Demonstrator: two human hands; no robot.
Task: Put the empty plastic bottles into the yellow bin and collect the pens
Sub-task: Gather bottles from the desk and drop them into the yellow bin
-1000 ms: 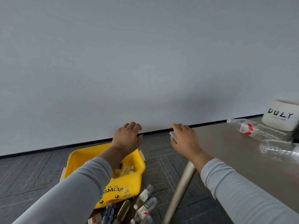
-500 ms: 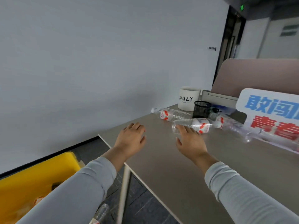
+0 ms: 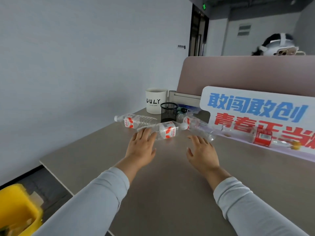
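Our two empty hands reach across the grey table (image 3: 170, 193) toward the bottles lying at mid-frame.

Our left hand (image 3: 141, 147) is flat with straight, slightly spread fingers, its tips at the base end of the nearest clear plastic bottle with a red-and-white label (image 3: 167, 131); we cannot tell whether they touch it. Our right hand (image 3: 202, 154) is spread and holds nothing, just below a second clear bottle (image 3: 197, 125), probably so that each hand takes one. Two more lie on their sides, one upper left of the pair (image 3: 132, 122) and one with a red label at the right (image 3: 260, 138). The yellow plastic bin (image 3: 17, 210) sits on the floor in the lower left corner, below the table edge, handy for dropping. A black mesh pen cup (image 3: 168, 112) stands behind the bottles; we see no pens clearly.
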